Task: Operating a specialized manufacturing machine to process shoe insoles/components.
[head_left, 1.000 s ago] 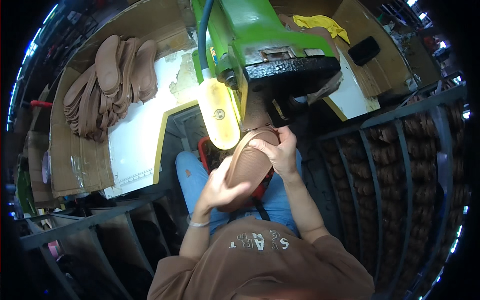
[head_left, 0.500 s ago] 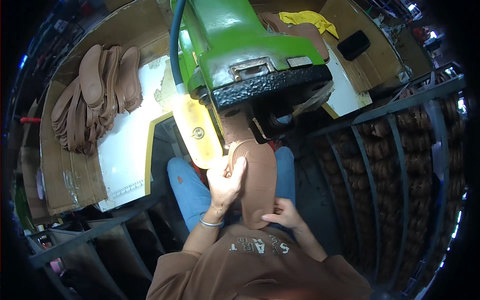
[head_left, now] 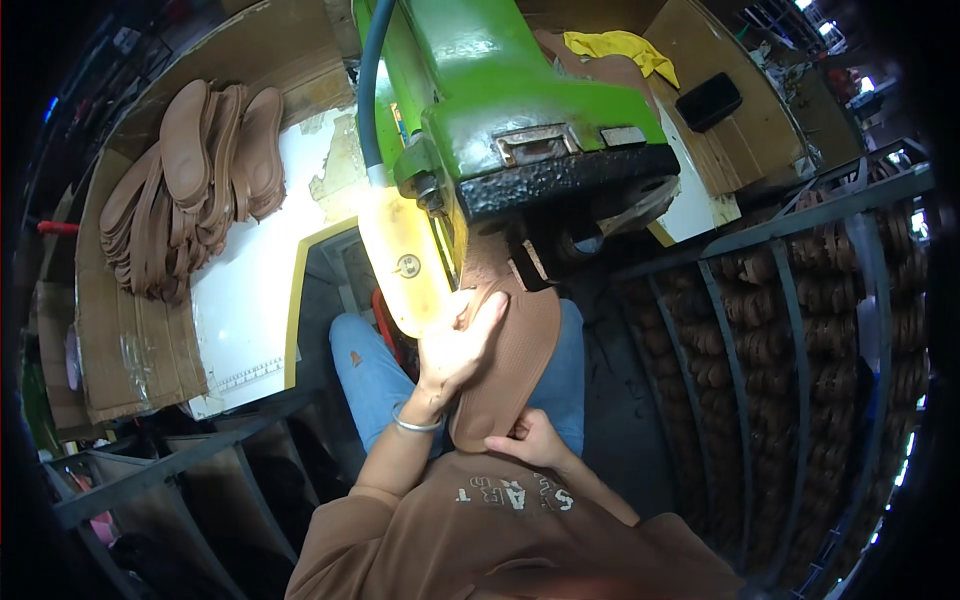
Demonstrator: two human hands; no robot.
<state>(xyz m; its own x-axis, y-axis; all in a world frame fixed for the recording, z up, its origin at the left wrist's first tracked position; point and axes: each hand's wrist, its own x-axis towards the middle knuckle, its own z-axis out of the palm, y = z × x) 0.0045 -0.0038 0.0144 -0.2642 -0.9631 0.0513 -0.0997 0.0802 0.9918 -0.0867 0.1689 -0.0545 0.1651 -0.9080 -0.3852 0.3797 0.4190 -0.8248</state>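
Observation:
A brown shoe sole (head_left: pixel 508 365) lies slanted in front of me, its near rounded end close to my shirt. Its far end reaches up to the black underside of a green machine (head_left: pixel 480 75), where the contact is hidden. My left hand (head_left: pixel 458 342) grips the sole's left edge near that end, thumb on top and fingers partly hidden. At the near end, my right hand (head_left: pixel 532 440) pinches the edge with the thumb over the top. A glowing yellow lamp (head_left: pixel 398 262) stands right beside my left hand.
A heap of brown soles (head_left: pixel 188 155) rests on the white tabletop (head_left: pixel 240 315) at left, inside cardboard walls (head_left: pixel 130 340). Behind the machine lie a yellow cloth (head_left: pixel 622 50) and a black phone-like object (head_left: pixel 708 102). A metal rack (head_left: pixel 740 350) packed with soles stands at right.
The sole has turned, its near end swinging left and its far part bulging right. My right hand has moved left with it, while my left hand has shifted slightly. The view has shifted a little.

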